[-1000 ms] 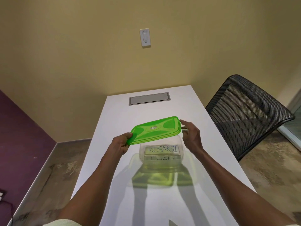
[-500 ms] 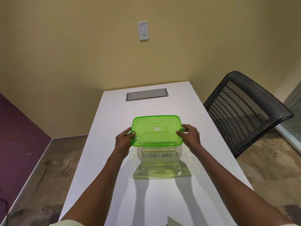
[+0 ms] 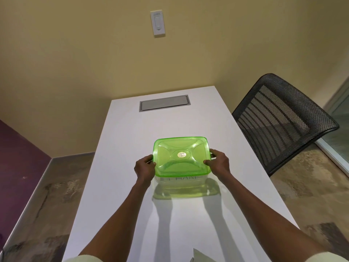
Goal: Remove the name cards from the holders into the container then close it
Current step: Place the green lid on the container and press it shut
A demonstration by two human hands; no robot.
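We hold the green lid (image 3: 181, 156) level on top of the clear container (image 3: 182, 183), which stands on the white worktop (image 3: 132, 133) about midway along its length and across its width. Our left hand (image 3: 144, 169) grips the lid's left edge — thumb on top of the rim, fingers (image 3: 148, 158) curled down the side. Our right hand (image 3: 219, 164) grips the right edge the same way, thumb on the rim and fingers wrapped round the corner. Through the container's near wall we see a name card (image 3: 182, 178) inside, with the letters "CHAN" partly cut off by the lid's front edge. A grey hatch (image 3: 164, 103) is set into the worktop near its far edge, and a black mesh chair (image 3: 279, 120) stands beside the right edge. A scrap of white paper (image 3: 202, 256) lies at the near edge.
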